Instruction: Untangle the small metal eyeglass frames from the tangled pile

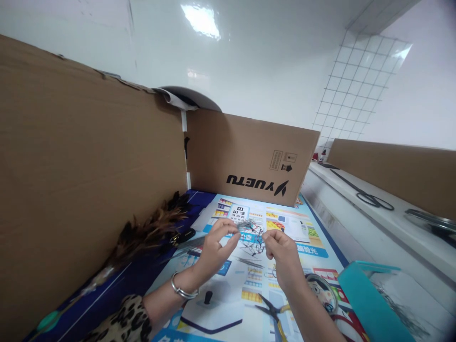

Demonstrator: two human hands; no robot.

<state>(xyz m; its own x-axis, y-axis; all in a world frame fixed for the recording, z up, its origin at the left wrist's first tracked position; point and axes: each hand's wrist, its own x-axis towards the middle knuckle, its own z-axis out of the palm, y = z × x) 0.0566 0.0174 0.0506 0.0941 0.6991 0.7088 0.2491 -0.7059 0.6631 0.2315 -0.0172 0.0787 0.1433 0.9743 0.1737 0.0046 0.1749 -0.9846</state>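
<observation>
My left hand [219, 242], a silver bangle at its wrist, has thumb and fingers closed on a bundle of thin grey wires [245, 223] that juts out to the right. Opposite it, the fingertips of my right hand [280, 247] are pinched together at the edge of a loose tangle of fine wires [253, 243] with small dark and red bits. What exactly the right fingertips grip is too small to make out. A few straight wires [251, 262] lie on the printed mat [213, 304] below. Yellow-handled pliers [273, 311] lie open near my right forearm.
Brown feathers [153, 228] lie along the left cardboard wall [89, 156]. Another cardboard panel [249, 152] stands behind. To the right are a round tin [322, 292] and a teal box [374, 304] with wires. Black scissors [372, 198] rest on a white ledge [342, 183].
</observation>
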